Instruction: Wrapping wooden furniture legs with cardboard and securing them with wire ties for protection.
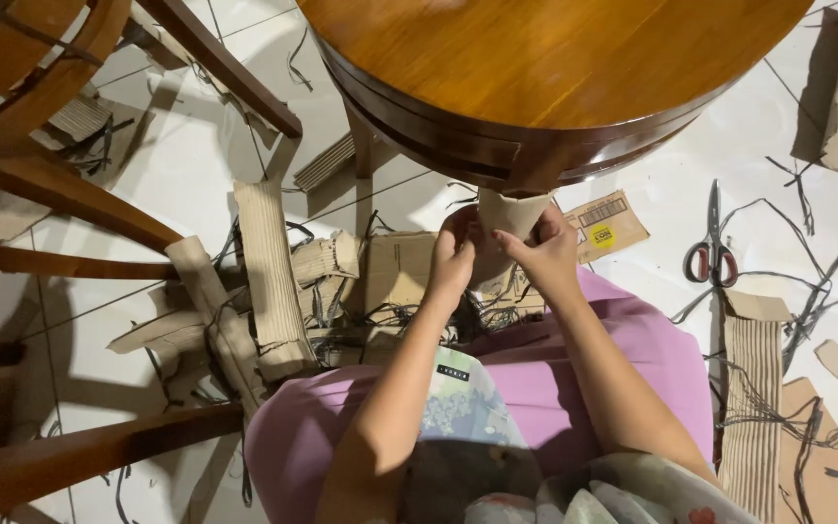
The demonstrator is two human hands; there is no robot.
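Left hand point(458, 254) and right hand point(547, 254) both pinch a cardboard piece point(514, 213) under the round tabletop point(555, 58); scissors point(712, 254) lie right on the floor point(196, 165).

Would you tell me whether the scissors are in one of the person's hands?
No, the scissors lie on the floor tiles, while both hands grip a cardboard strip.

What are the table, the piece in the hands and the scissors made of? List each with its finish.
Table: wood, it seems, glossy orange-brown varnish; grain lines and a sheen show.
Piece, pinched by the left hand and right hand: likely cardboard, matte tan, like the ribbed strips on the floor.
Scissors: grey blades, probably metal; red handles, possibly plastic.
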